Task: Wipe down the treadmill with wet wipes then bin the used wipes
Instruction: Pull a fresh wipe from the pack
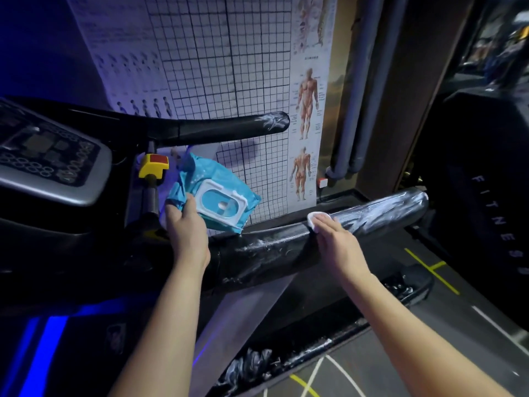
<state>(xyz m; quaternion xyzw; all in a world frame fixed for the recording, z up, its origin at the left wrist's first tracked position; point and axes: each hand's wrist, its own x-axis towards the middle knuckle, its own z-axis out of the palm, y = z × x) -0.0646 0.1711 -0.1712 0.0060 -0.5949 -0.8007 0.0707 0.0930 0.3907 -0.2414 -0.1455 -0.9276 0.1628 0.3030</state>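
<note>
most of the wet wipe was hidden under the right hand; only a white edge showed past the fingertips. the left hand had its fingers out of sight beneath the wipe pack. the console was cut off at the left edge, its buttons too blurred to read. the room was dim, and the print on the anatomy poster could not be made out. whether the pack's white lid was latched could not be told.

the wipe lay on top of the near handrail of the treadmill, about midway along it, pinned between the rail and the right hand's fingers. the black rail showed wet streaks on both sides of that hand, heavier toward its outer end. the blue wipe pack hung above the rail's inner end, left of the wipe and apart from the right hand, just right of the yellow stop switch.

the right hand lay flat across the rail, fingers stretched and together, pressing the wipe down. the left hand gripped the pack by its left corner, thumb on top beside the lid, the wrapper crumpled there.
</note>
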